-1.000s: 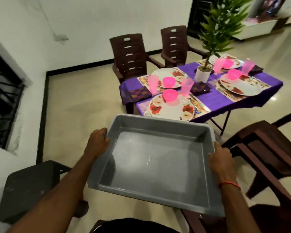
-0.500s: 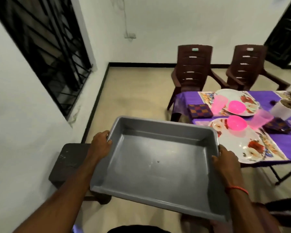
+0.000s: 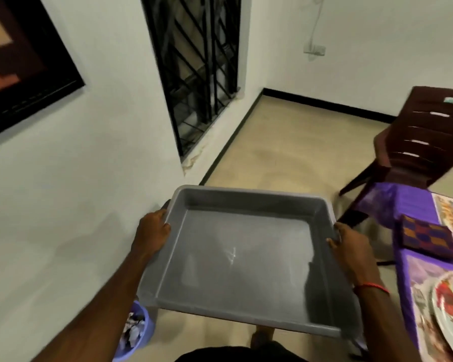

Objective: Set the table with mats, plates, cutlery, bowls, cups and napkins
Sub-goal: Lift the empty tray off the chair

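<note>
While the person stood to the left of the table [image 3: 377,202], both hands carried a grey plastic tray [image 3: 241,257] in the near centre of the view, clear of the table.

1. Left hand [image 3: 152,231]: it gripped the tray's left wall near the far corner, thumb hooked over the rim. The fingers beneath were hidden.
2. Right hand [image 3: 351,246]: it gripped the tray's right wall, thumb on the rim. A red thread bracelet [image 3: 372,285] circled its wrist.
3. Tray: it sat roughly level and held nothing. A pale scuff marked its floor.

The table stood at the right edge, covered with a purple cloth [image 3: 400,205]. On the cloth:

- A folded chequered napkin [image 3: 426,237] lay near the table's left edge.
- A floral plate [image 3: 450,304] lay nearer than the napkin and was cut off by the frame.
- A printed mat [image 3: 449,209] lay beyond the napkin.
- A pink item at the right edge was too cropped to identify.

A brown plastic chair [image 3: 424,142] stood at the far side of the table.

On the left wall a window with a black grille [image 3: 199,69] sat beyond a dark-framed picture [image 3: 19,61]. A lilac bin [image 3: 135,333] holding scraps stood on the floor under the left forearm.
</note>
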Motion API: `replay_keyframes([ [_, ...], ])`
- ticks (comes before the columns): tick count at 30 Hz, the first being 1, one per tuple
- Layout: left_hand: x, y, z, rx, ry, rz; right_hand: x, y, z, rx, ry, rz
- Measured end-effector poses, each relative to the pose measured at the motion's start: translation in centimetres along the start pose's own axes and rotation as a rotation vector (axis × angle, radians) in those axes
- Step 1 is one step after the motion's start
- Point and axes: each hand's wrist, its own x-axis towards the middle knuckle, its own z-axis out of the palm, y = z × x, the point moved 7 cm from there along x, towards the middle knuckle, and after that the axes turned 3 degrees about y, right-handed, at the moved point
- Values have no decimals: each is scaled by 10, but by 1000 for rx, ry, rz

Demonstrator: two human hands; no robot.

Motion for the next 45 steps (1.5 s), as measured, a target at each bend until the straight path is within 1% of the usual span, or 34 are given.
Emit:
replay_keyframes([
  [5,16,-25,0,0,71,-148,85,-34,34,-54,-104,-132],
  [9,26,-32,0,-15,153,-249,147,-67,46,-39,-180,-219],
  [11,22,-32,2,-47,200,-326,176,-81,56,-40,-231,-256],
  [14,13,-39,7,-100,284,-473,211,-103,75,-67,-304,-366],
  [16,2,-45,13,-111,287,-569,230,-117,89,-90,-356,-412],
  [21,-25,-72,18,-122,306,-769,249,-154,123,-83,-472,-514],
  [25,-38,-96,22,-107,326,-913,259,-194,159,-109,-548,-635],
  [34,-37,-133,37,-125,285,-1011,283,-243,219,-151,-681,-691],
  [37,-35,-148,45,-137,269,-1043,292,-259,239,-145,-699,-720],
  [39,-35,-159,50,-172,294,-1077,298,-269,255,-134,-708,-724],
  [43,-39,-176,70,-236,247,-1190,307,-284,297,-115,-744,-759],
  [45,-41,-185,78,-296,263,-1236,311,-289,318,-117,-761,-800],
])
